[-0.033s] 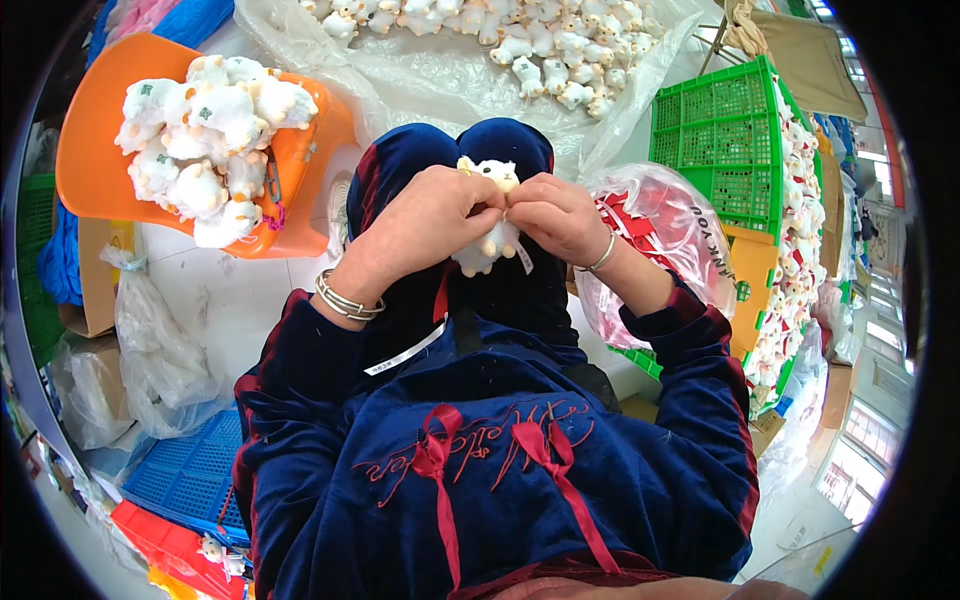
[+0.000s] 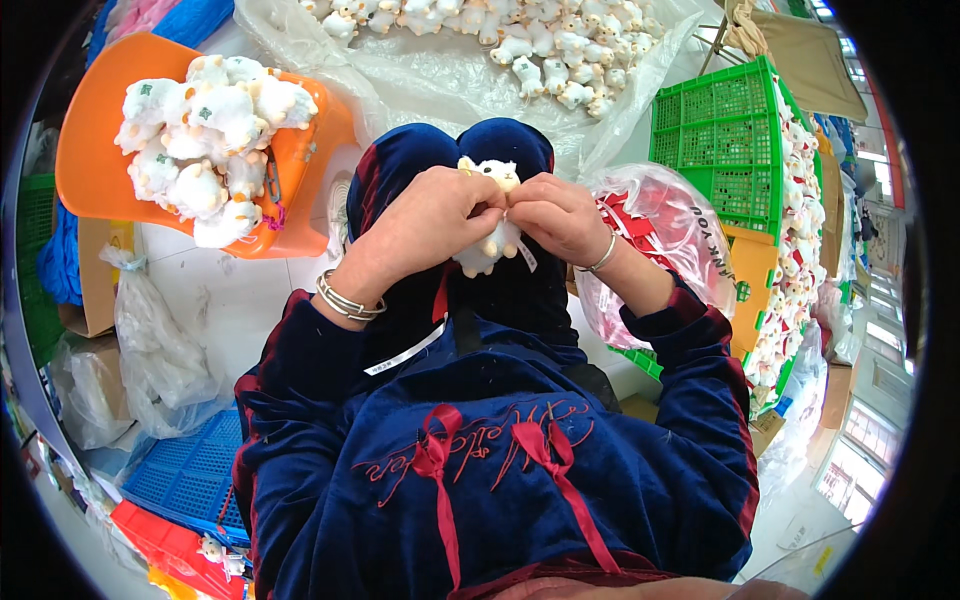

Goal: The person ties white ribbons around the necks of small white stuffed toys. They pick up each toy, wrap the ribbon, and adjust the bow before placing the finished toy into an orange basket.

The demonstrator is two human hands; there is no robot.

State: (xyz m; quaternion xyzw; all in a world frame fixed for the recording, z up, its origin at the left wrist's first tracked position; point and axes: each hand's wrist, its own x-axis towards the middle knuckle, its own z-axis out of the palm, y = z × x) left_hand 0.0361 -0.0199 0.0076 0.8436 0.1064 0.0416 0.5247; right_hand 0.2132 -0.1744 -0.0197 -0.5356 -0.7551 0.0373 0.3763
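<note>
A small white plush animal toy [image 2: 485, 258] stands upright over my lap, its cream face up and its feet toward me. My left hand [image 2: 435, 215] is closed in a pinch at the toy's neck from the left. From the right, my right hand [image 2: 560, 220] pinches at the same spot, its fingertips almost meeting the left ones. Whatever thin piece may lie between the fingertips is too small to make out. A white fabric label [image 2: 527, 258] sticks out beside the toy's lower right side. My fingers hide the neck and part of the chest.
At left, an orange chair [image 2: 95, 140] bears several white plush toys [image 2: 200, 190]. More toys [image 2: 570, 60] lie on plastic sheeting [image 2: 400, 95] ahead. To the right are a clear bag [image 2: 650, 240] with red contents and a green crate [image 2: 715, 140]. A blue crate [image 2: 185, 470] sits lower left.
</note>
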